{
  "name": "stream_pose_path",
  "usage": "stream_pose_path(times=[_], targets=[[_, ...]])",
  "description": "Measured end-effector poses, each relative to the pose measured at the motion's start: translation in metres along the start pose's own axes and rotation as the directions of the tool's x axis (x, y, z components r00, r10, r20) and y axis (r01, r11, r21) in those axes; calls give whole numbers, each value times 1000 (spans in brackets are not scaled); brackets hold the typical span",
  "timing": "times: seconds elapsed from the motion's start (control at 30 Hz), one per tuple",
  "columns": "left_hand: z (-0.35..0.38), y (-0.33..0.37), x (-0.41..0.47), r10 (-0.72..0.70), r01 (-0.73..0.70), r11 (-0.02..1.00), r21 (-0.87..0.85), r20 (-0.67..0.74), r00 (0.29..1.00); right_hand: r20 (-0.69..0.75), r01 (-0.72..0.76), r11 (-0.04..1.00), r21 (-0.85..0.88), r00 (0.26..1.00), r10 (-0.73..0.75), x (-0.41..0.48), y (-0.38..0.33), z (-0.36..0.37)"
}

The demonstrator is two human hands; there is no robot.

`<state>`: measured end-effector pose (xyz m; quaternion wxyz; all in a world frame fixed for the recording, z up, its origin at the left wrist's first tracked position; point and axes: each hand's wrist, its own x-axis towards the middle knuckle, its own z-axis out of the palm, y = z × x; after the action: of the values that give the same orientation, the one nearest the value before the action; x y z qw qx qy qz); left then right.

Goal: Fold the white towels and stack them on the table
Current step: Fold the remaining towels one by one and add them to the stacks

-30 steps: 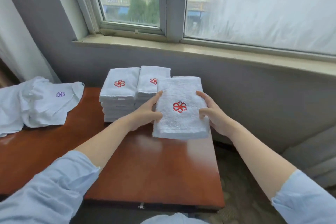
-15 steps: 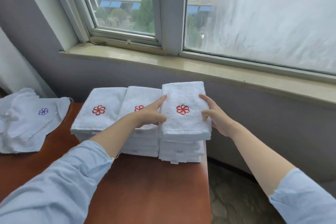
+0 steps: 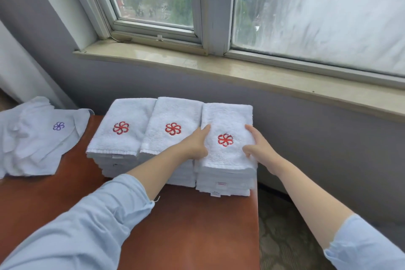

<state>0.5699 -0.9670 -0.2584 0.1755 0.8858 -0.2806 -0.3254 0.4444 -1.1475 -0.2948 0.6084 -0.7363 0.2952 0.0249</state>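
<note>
White folded towel point(image 3: 228, 116) is lying atop the right-hand stack point(image 3: 225, 182); your left hand point(image 3: 195, 144) and right hand point(image 3: 258, 148) are pinching its edges.

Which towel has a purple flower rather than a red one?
The unfolded towel at the left end of the table; the three folded stacks beside it all show red flowers.

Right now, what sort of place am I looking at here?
Probably a hotel room, or its housekeeping corner. Three stacks of matching white towels carry the same red stitched logo. They sit on a wooden table below a window overlooking a street, and the floor has patterned carpet.
</note>
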Motion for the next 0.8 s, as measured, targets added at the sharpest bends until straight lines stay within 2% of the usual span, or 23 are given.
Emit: stream_pose_path(times=[0.1, 0.17, 0.27, 0.33, 0.53, 0.8], targets=[[8, 1, -9, 38, -20, 988, 154, -116, 992, -22, -3, 992, -122, 1000, 1, -7, -5, 1], [10, -2, -18, 82, -34, 972, 231, -200, 976, -58, 7, 958, -287, 998, -25, -14, -11, 5], [8, -9, -36, 163, -90, 960, 265, -268, 950, -104, 35, 778, -628, 986, -129, -28, -21, 15], [6, -16, -52, 195, -127, 963, 239, -287, 938, -31, 138, 675, -725, 972, -232, -40, -32, 28], [-9, -68, -118, 184, -109, 972, 208, -391, 902, 231, 392, 469, -792, 903, -363, -76, -72, 92], [-46, -182, -234, -14, 107, 981, 160, -493, 870, 425, 561, 265, -785, 797, -428, -119, -127, 229]])
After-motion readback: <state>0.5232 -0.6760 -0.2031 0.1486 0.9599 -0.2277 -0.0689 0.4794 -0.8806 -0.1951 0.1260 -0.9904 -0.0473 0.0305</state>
